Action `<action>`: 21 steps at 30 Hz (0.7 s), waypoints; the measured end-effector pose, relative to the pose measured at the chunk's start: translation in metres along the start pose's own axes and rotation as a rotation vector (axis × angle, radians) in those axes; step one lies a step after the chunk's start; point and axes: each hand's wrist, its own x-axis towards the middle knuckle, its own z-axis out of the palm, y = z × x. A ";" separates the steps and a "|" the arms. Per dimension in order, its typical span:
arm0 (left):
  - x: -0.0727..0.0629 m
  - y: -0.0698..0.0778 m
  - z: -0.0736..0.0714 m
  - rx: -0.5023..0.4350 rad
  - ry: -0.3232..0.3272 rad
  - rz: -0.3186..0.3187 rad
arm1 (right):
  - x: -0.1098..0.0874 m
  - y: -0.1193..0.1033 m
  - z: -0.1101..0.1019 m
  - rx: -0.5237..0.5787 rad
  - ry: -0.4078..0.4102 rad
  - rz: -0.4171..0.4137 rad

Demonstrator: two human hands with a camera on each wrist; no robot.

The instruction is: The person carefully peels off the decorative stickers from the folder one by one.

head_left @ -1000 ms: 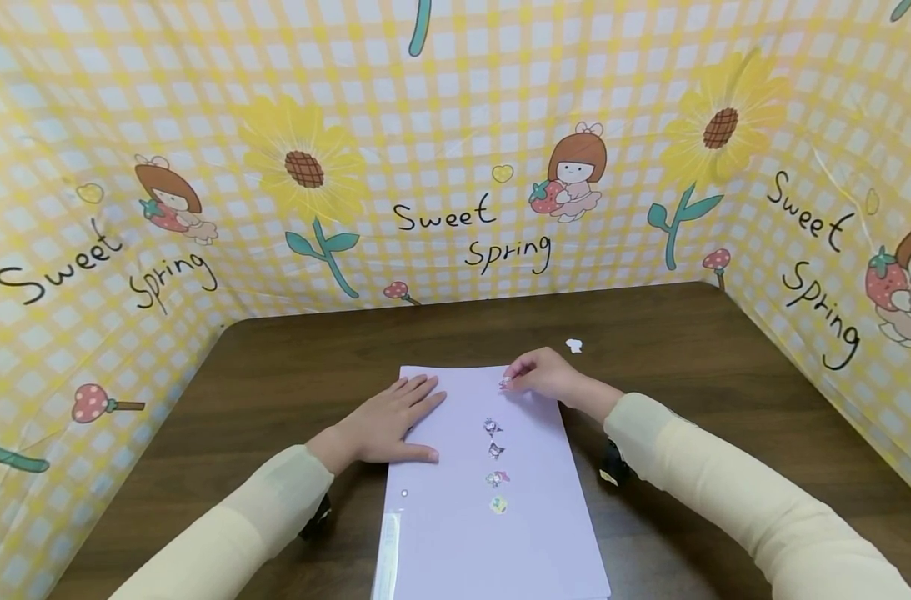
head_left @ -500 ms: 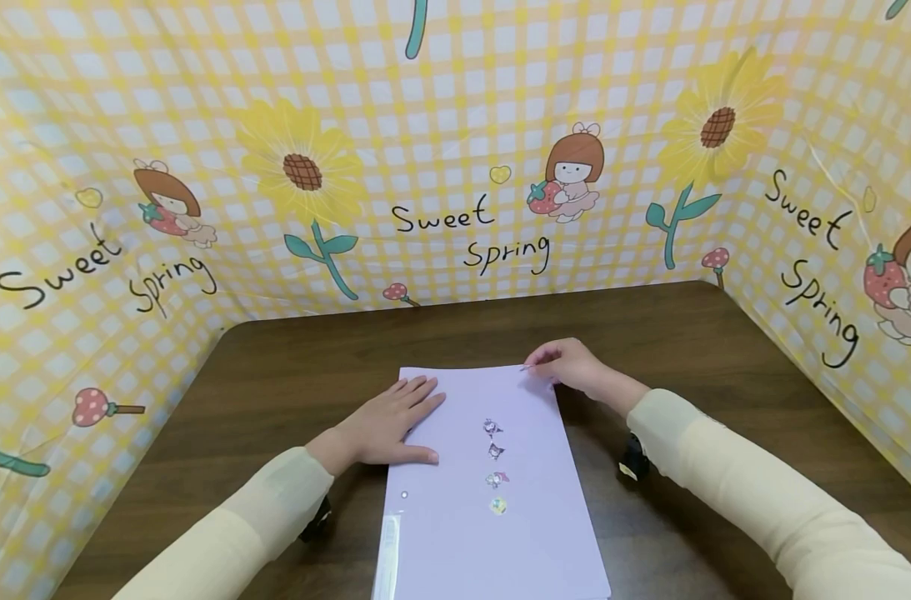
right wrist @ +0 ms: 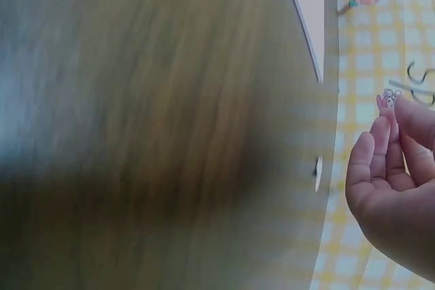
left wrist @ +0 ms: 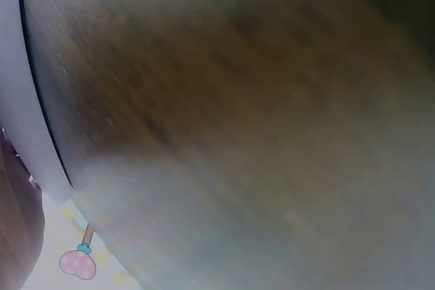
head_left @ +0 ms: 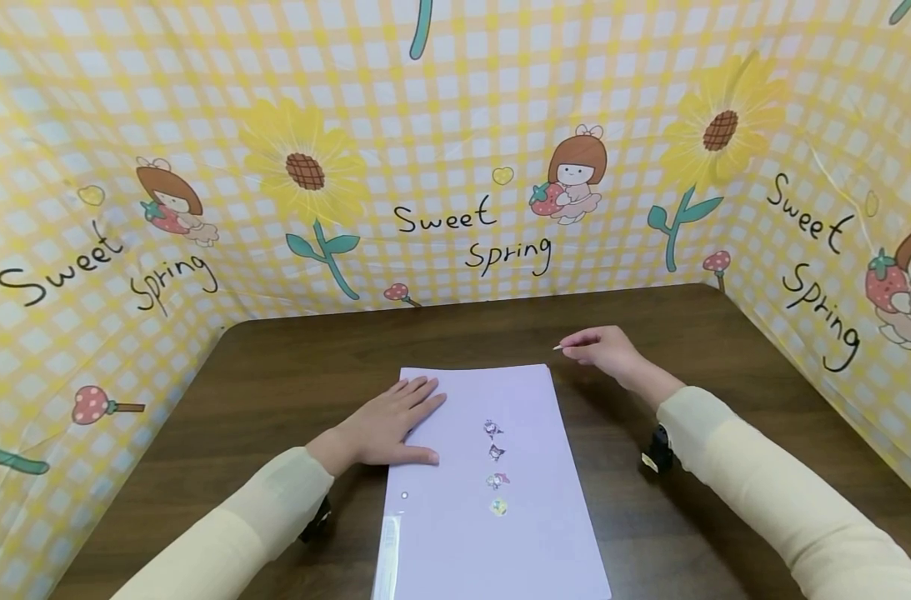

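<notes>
A pale lavender folder (head_left: 530, 542) lies on the table, with several small cartoon stickers, such as a yellow one (head_left: 498, 507), in a column on its cover. My left hand (head_left: 387, 425) rests flat on the folder's left side, fingers spread. Off the folder's far right corner, my right hand (head_left: 608, 350) pinches a small pink-and-white cartoon sticker (right wrist: 387, 98) between thumb and fingertips, raised above the table. The left wrist view is mostly blurred, with the folder's edge (left wrist: 37, 100) at its left.
A small white piece (right wrist: 318, 173) lies on the dark wooden table (head_left: 290, 367) beyond the folder, hidden behind my right hand in the head view. A yellow checked cloth (head_left: 440, 125) walls the table's back and sides.
My right hand has moved from above the folder's far end to the right and away, past its corner, carrying the sticker. The left hand has stayed still.
</notes>
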 end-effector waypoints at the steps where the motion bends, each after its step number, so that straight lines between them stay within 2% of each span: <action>1: 0.000 0.000 0.000 -0.002 0.000 0.000 | 0.000 0.002 -0.003 0.000 0.004 -0.001; 9: 0.000 -0.001 0.002 0.005 -0.003 -0.006 | 0.004 0.011 -0.019 0.041 0.064 -0.012; 21: -0.001 -0.002 0.002 0.008 0.006 0.005 | 0.013 0.027 -0.038 0.014 0.118 0.028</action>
